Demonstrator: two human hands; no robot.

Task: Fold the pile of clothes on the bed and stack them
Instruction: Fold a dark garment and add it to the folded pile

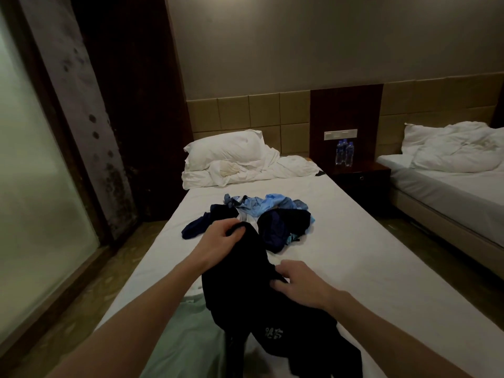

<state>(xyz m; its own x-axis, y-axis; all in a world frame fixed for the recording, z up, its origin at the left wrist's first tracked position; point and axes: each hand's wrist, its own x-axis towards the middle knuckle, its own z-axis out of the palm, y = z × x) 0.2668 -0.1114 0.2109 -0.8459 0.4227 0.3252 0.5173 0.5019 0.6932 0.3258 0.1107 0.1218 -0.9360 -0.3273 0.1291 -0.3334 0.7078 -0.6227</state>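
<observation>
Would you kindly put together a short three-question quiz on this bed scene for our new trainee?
1. True or false: both hands grip the black garment.
2. Where does the pale green garment lie? A) beside the pillow B) at the near end of the bed, under the left forearm C) on the nightstand
3. Fill in: two ___ stand on the nightstand between the beds.

Key:
1. True: the left hand holds its upper edge, the right hand pinches its side.
2. B
3. water bottles
</observation>
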